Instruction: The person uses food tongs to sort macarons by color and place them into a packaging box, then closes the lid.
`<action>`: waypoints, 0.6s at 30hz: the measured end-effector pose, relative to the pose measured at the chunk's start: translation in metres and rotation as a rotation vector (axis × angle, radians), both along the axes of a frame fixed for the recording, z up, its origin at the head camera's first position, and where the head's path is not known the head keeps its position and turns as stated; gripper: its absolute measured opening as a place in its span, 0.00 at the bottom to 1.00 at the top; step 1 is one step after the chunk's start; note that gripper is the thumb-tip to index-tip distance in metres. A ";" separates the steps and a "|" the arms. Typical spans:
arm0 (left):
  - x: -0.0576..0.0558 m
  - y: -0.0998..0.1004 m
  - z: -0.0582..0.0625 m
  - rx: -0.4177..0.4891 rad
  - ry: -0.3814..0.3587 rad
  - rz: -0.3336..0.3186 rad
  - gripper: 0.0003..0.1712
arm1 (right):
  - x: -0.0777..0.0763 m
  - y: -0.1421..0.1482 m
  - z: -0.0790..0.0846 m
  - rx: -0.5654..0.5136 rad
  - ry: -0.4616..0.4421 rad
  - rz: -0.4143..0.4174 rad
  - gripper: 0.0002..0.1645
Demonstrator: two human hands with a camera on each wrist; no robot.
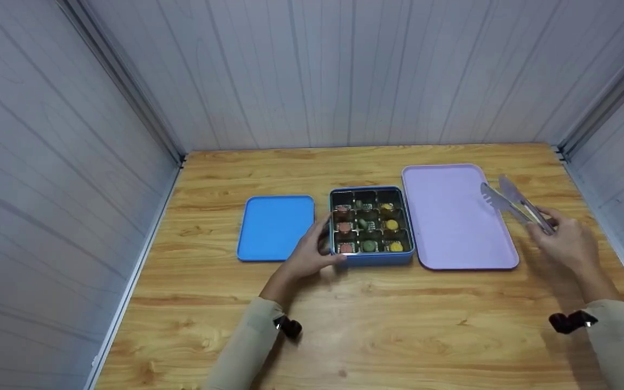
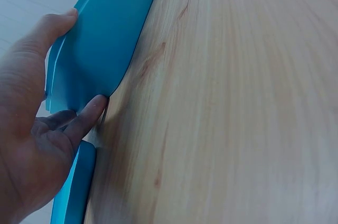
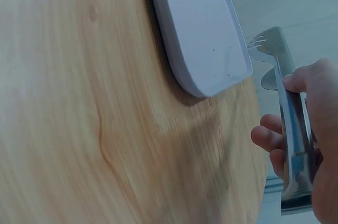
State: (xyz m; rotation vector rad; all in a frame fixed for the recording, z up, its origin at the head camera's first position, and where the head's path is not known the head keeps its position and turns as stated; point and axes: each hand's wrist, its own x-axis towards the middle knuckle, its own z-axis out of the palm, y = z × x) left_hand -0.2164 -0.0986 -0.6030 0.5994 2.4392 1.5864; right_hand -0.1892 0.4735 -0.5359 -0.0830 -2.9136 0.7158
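Observation:
A blue square box (image 1: 379, 260) stands on the table, with a clear divided insert of small compartments. Small pink, green and yellow round pieces (image 1: 396, 247) sit in the compartments. My left hand (image 1: 310, 253) holds the box at its near left corner, thumb on the front rim; the left wrist view shows fingers against the box wall (image 2: 100, 44). In my right hand (image 1: 569, 241) I hold metal tongs (image 1: 519, 205) by the handles, their two ends apart above the right edge of the lilac tray (image 1: 455, 227). Nothing is between the tong ends.
Left of the box lies a blue square lid (image 1: 277, 227), flat on the wooden table (image 1: 388, 330). The lilac tray stands just right of the box. Pale panelled walls (image 1: 344, 76) rise behind and at both sides.

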 end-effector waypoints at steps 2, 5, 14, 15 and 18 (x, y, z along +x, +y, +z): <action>0.001 0.000 0.001 -0.015 -0.002 0.004 0.69 | -0.001 0.005 -0.001 0.001 0.006 -0.019 0.35; 0.003 0.001 0.008 -0.001 -0.038 0.003 0.69 | -0.004 0.011 -0.003 -0.005 0.010 -0.051 0.36; 0.001 0.002 0.007 -0.009 -0.017 -0.004 0.67 | -0.006 0.020 -0.011 -0.047 -0.052 -0.126 0.38; 0.001 0.002 0.007 -0.008 -0.020 -0.005 0.67 | -0.006 0.020 -0.012 -0.049 -0.064 -0.132 0.38; 0.002 0.002 0.009 0.006 -0.039 -0.005 0.67 | -0.006 0.019 -0.012 -0.046 -0.090 -0.142 0.39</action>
